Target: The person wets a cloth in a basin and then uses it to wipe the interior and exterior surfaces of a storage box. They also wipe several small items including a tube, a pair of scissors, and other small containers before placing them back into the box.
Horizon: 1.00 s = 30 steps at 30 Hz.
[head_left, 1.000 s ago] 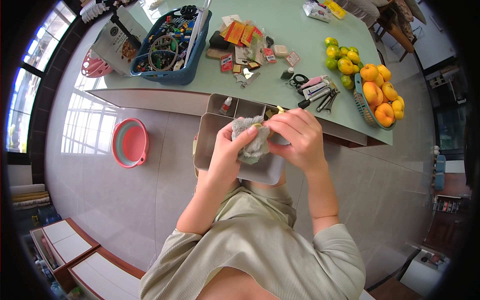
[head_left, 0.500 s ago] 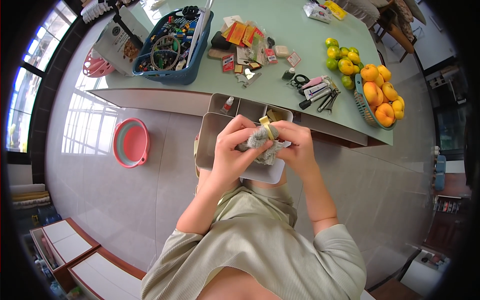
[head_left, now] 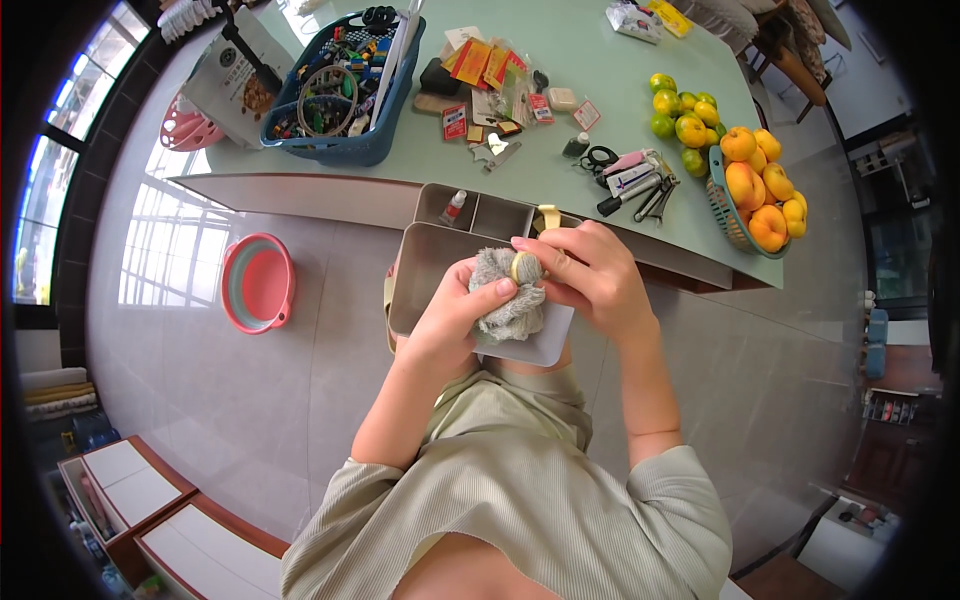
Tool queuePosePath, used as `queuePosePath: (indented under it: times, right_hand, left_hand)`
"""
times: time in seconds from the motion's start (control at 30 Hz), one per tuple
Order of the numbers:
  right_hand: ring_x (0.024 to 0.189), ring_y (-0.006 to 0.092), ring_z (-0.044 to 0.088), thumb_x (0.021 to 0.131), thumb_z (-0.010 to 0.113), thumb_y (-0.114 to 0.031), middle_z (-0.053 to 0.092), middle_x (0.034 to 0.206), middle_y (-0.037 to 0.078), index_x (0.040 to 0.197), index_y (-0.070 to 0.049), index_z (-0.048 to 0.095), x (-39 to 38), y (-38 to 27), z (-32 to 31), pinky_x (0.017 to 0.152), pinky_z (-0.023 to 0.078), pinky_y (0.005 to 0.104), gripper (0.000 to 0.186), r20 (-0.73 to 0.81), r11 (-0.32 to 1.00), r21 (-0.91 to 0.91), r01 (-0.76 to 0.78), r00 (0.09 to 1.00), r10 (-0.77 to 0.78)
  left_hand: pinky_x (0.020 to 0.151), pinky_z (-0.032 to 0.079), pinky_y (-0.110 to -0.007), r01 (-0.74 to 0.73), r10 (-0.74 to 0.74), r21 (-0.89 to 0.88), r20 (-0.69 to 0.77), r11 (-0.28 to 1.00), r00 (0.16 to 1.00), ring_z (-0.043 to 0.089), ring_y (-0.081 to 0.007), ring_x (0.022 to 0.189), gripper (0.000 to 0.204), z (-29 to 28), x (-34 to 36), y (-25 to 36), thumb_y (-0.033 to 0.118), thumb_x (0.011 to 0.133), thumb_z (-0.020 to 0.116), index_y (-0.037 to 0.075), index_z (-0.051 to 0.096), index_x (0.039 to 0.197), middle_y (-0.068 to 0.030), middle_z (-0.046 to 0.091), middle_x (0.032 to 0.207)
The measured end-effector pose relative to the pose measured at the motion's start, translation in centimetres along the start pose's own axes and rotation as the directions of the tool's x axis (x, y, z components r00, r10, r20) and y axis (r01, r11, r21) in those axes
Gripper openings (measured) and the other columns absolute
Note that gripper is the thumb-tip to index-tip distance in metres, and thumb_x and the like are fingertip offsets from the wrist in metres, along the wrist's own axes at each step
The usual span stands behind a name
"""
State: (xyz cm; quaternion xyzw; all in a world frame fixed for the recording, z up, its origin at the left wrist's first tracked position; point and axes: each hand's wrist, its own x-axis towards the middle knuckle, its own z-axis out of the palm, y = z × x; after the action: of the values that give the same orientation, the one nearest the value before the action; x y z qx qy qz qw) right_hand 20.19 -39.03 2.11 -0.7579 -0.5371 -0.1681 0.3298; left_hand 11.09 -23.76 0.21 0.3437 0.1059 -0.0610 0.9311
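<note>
In front of my lap, my left hand [head_left: 452,316] is closed round a grey fluffy bundle [head_left: 512,312], which looks like yarn or soft cloth. A narrow yellow band [head_left: 517,267] circles its upper end. My right hand [head_left: 592,268] pinches at that banded end, thumb and fingers close together. A flat yellow strip [head_left: 548,217] sticks up behind the right fingers; whether it joins the band is hidden. Beneath both hands is a grey compartment tray [head_left: 415,262]. A small white bottle with a red label [head_left: 454,206] stands in its back left compartment.
The pale green table [head_left: 480,190] bears a blue basket [head_left: 340,150] of toy bricks, assorted packets [head_left: 490,65], scissors [head_left: 598,160] and pens. Green citrus [head_left: 690,130] and a basket [head_left: 735,225] of orange fruit sit at right. A pink basin [head_left: 262,285] rests on the floor.
The grey bundle has turned and shifted slightly left and down, showing more of itself in my left hand. My right hand has moved slightly right, its fingers lifting nearer the bundle's top.
</note>
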Motion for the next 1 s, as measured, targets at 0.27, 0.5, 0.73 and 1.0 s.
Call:
queuePosePath:
  times: [0.27,0.5,0.73,1.0]
  right_hand:
    - [0.064,0.0255,0.054,0.073,0.068,-0.018,0.058,0.078,0.011,0.091,0.001,0.061,-1.1,-0.1,0.6,0.058,0.044,0.0312,0.027,0.176,0.826,0.462,-0.324,0.946,0.273]
    - [0.059,0.0198,0.051,0.072,0.070,-0.016,0.056,0.073,0.010,0.087,0.001,0.062,-0.7,-0.6,0.3,0.054,0.041,0.0277,0.024,0.228,0.751,0.492,-0.441,0.898,0.377]
    - [0.063,0.0165,0.053,0.063,0.076,-0.012,0.057,0.073,0.005,0.097,-0.003,0.066,0.1,-0.7,1.5,0.056,0.043,0.0278,0.037,-0.061,0.899,0.333,-0.285,0.945,0.322]
    - [0.079,0.0209,0.051,0.067,0.071,-0.018,0.058,0.090,0.003,0.106,-0.009,0.064,0.7,-1.1,2.0,0.069,0.045,0.0315,0.040,-0.171,0.968,-0.077,-0.239,0.960,0.223]
  left_hand:
    - [0.059,0.044,-0.026,-0.607,0.609,0.731,0.336,0.312,0.718,0.053,-0.0142,0.066,0.018,-0.7,0.7,0.2,0.002,0.066,0.071,-0.002,0.063,0.081,-0.0034,0.055,0.076]
    - [0.058,0.042,-0.026,-0.627,0.620,0.768,0.430,0.130,0.656,0.052,-0.0156,0.066,0.017,-0.9,1.5,0.2,0.001,0.066,0.070,-0.002,0.062,0.081,-0.0061,0.055,0.077]
    - [0.071,0.044,-0.023,-0.285,0.277,0.178,0.071,0.942,0.958,0.054,-0.0082,0.080,0.017,-1.3,1.2,-1.0,0.012,0.085,0.057,-0.002,0.059,0.095,-0.0017,0.058,0.089]
    - [0.077,0.046,-0.022,-0.177,0.179,0.116,-0.015,0.977,0.984,0.056,-0.0074,0.090,0.032,-0.6,1.1,-1.1,0.015,0.090,0.052,-0.002,0.049,0.117,-0.0041,0.060,0.101]
